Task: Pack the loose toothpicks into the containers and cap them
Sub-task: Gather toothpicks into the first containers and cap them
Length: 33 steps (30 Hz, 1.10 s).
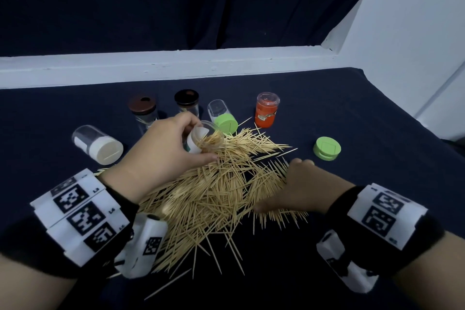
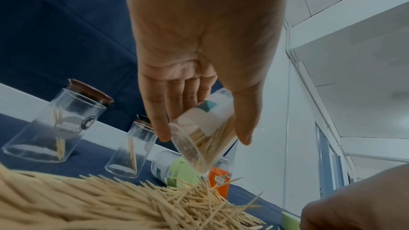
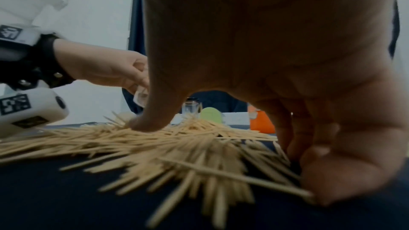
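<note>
A big heap of loose toothpicks lies on the dark cloth in front of me. My left hand grips a clear container with a white label, tilted with its open mouth at the heap's far edge and partly filled with toothpicks. The left wrist view shows this container between thumb and fingers. My right hand cups the heap's right side, with thumb and curled fingers round a bunch of toothpicks. A loose green cap lies to the right.
At the back, two glass jars with a brown lid and a black lid stand beside a lying green-capped container and an upright orange one. A white-capped container lies at the left. A white ledge bounds the far side.
</note>
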Available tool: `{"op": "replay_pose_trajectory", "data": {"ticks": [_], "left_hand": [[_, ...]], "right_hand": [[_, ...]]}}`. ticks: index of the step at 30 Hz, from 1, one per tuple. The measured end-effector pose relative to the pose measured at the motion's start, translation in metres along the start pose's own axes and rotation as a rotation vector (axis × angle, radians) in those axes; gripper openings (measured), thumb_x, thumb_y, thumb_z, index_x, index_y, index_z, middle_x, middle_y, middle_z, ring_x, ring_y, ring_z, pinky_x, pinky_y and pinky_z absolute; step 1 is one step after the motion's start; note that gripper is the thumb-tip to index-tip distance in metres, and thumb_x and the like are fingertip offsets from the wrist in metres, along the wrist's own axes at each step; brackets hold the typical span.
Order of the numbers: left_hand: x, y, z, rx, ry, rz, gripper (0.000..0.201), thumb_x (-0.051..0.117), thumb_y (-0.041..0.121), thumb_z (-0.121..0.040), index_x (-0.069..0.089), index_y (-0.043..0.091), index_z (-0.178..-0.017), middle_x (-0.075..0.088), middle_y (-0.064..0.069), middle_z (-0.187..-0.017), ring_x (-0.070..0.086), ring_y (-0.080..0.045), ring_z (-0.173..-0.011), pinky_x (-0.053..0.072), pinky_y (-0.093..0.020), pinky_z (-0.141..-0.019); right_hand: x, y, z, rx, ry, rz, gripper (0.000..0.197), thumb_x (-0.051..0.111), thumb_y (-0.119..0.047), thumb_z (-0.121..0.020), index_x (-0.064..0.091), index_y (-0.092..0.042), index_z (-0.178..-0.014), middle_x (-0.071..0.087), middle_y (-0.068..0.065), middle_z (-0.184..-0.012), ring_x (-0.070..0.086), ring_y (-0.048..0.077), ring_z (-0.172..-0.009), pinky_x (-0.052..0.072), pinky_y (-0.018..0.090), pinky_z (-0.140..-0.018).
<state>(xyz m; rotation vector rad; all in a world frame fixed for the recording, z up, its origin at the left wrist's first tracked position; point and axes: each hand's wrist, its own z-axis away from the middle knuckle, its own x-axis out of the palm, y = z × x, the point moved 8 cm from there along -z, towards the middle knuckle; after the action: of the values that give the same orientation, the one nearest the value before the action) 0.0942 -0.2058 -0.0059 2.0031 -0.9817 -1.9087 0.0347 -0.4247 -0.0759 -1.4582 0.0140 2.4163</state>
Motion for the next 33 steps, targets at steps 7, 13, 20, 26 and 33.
{"op": "replay_pose_trajectory", "data": {"ticks": [7,13,20,26,33], "left_hand": [[-0.003,-0.005,0.005,-0.01,0.011,-0.013,0.051,0.084,0.046,-0.06,0.056,0.028,-0.1,0.062,0.017,-0.091,0.058,-0.002,-0.086,0.05,-0.025,-0.075],[-0.005,-0.009,0.009,-0.026,-0.005,-0.001,0.053,0.081,0.049,-0.058,0.057,0.029,-0.1,0.062,0.017,-0.093,0.058,-0.002,-0.088,0.048,-0.023,-0.076],[-0.006,-0.011,0.011,-0.043,-0.002,0.01,0.051,0.082,0.047,-0.06,0.057,0.028,-0.1,0.063,0.015,-0.092,0.06,-0.005,-0.087,0.052,-0.03,-0.079],[0.0,-0.009,0.011,-0.031,-0.023,0.014,0.05,0.084,0.043,-0.063,0.057,0.026,-0.101,0.062,0.014,-0.092,0.059,-0.005,-0.086,0.052,-0.03,-0.077],[0.002,-0.012,0.01,-0.032,-0.037,-0.019,0.051,0.083,0.046,-0.062,0.056,0.028,-0.102,0.061,0.013,-0.092,0.057,-0.004,-0.084,0.05,-0.028,-0.072]], "right_hand": [[0.007,-0.019,0.001,-0.002,0.096,-0.049,0.084,0.07,-0.058,-0.068,0.037,-0.004,-0.124,0.04,0.011,-0.122,0.047,0.025,-0.11,0.046,0.032,-0.087],[0.008,-0.012,-0.003,0.061,0.099,-0.156,0.071,0.072,-0.048,-0.069,0.04,-0.005,-0.117,0.041,0.011,-0.118,0.053,0.025,-0.104,0.048,0.033,-0.083],[0.01,-0.004,-0.002,0.085,0.114,-0.066,0.049,0.057,-0.04,-0.085,0.043,-0.003,-0.114,0.045,0.013,-0.119,0.048,0.029,-0.11,0.04,0.03,-0.082],[0.008,-0.014,-0.01,0.059,0.152,0.043,0.031,0.044,-0.019,-0.096,0.041,0.001,-0.119,0.045,0.016,-0.121,0.05,0.031,-0.111,0.043,0.034,-0.09],[0.007,-0.016,-0.014,0.068,0.15,0.123,0.027,0.034,-0.007,-0.096,0.041,0.003,-0.121,0.045,0.018,-0.123,0.05,0.033,-0.116,0.043,0.037,-0.091]]}}
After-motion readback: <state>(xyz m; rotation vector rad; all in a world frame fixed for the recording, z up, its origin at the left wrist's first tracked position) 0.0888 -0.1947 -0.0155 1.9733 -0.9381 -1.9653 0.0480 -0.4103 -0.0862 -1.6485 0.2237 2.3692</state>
